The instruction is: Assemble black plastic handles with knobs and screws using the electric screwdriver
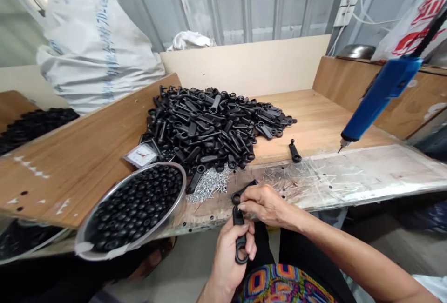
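While left hand (230, 254) fists 1 black link (240, 238), right hand (266, 205) pinches another (243, 190)

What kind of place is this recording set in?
Probably a small assembly workshop. A wooden bench holds a heap of identical black plastic parts, loose screws and a bowl of black beads; a blue powered screwdriver hangs over it.

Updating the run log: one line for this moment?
left hand: holds black plastic arm | right hand: holds second arm | ends meet | screw pile nearby
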{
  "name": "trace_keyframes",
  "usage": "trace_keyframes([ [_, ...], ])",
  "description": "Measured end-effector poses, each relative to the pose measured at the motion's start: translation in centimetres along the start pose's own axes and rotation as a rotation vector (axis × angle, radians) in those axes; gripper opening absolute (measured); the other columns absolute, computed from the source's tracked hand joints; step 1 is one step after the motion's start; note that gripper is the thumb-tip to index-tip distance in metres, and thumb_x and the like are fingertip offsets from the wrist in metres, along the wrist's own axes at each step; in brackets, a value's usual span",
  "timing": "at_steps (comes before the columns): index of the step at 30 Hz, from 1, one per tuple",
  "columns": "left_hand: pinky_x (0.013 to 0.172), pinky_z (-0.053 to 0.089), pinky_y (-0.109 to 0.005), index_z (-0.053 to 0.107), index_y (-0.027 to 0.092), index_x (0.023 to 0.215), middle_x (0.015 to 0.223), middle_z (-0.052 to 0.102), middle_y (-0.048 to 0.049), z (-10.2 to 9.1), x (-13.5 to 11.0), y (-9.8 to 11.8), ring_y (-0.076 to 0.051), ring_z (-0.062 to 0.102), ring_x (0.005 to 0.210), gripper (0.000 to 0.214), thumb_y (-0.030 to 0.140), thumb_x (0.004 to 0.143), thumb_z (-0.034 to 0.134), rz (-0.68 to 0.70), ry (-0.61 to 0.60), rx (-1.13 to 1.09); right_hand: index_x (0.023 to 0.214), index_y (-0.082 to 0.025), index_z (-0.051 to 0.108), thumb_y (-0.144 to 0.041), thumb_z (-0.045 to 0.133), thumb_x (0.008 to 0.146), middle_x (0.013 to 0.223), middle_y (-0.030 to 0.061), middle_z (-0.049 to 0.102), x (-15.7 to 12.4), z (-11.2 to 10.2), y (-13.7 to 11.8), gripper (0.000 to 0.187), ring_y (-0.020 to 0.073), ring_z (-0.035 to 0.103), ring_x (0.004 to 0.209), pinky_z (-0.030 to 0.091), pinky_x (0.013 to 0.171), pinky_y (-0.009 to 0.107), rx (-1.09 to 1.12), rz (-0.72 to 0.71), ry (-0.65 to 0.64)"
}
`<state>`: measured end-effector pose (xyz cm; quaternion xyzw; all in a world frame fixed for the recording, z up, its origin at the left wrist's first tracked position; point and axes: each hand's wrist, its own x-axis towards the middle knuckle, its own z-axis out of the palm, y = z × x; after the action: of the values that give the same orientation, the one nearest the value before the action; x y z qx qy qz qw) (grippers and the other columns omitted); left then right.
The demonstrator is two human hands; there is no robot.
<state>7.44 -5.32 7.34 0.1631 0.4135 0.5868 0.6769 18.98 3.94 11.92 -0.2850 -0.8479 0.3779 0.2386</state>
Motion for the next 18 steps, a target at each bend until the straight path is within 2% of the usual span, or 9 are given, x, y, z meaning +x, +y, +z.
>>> trace_keyframes([
  [5,0.034,0.033,-0.019,0.052,0.013,0.069,0.064,0.054,0.0010,1.2,1.1,0.3,-0.004,0.041,0.036,0.004,0.015,0.067,0.054,-0.030,-0.047,-0.098,0.082,-0.014,0.064,-0.028,0.047,0.086,0.074,0.0028,0.062,-0.4,-0.9,0.7,0.023,0.0120,0.056,0.068,0.040,0.065,0.021,0.134,0.061,0.020],
  [8,0.034,0.033,-0.020,0.051,0.014,0.072,0.063,0.055,0.0009,1.5,1.8,0.1,-0.006,0.042,0.037,0.006,0.015,0.067,0.053,-0.024,-0.054,-0.115,0.096,-0.015,0.062,-0.030,0.049,0.084,0.079,0.0035,0.064,-0.5,-1.3,0.8,0.023,0.0126,0.057,0.066,0.042,0.064,0.022,0.145,0.124,-0.031],
  [12,0.036,0.032,-0.020,0.049,0.016,0.073,0.051,0.050,0.0029,2.0,2.4,-0.7,-0.008,0.043,0.036,0.007,0.015,0.066,0.051,0.005,-0.040,-0.034,0.105,-0.018,0.060,-0.034,0.054,0.081,0.077,0.0025,0.065,-0.4,-1.5,1.1,0.028,0.0145,0.059,0.068,0.041,0.062,0.022,-0.066,0.167,-0.080],
  [15,0.038,0.033,-0.021,0.049,0.016,0.078,0.044,0.046,0.0039,2.7,2.6,-1.0,-0.010,0.042,0.038,0.009,0.017,0.069,0.050,0.005,-0.055,0.063,0.101,-0.020,0.061,-0.035,0.051,0.084,0.073,0.0012,0.064,-0.4,-1.7,1.3,0.025,0.0128,0.057,0.064,0.039,0.060,0.020,-0.192,0.179,-0.081],
  [18,0.041,0.035,-0.021,0.049,0.016,0.086,0.047,0.050,0.0023,3.3,3.0,-0.9,-0.010,0.044,0.041,0.015,0.018,0.071,0.048,-0.019,-0.127,0.149,0.091,-0.019,0.062,-0.035,0.047,0.086,0.065,-0.0011,0.059,-0.5,-2.3,1.6,0.023,0.0092,0.050,0.054,0.034,0.054,0.019,-0.266,0.155,-0.059],
])
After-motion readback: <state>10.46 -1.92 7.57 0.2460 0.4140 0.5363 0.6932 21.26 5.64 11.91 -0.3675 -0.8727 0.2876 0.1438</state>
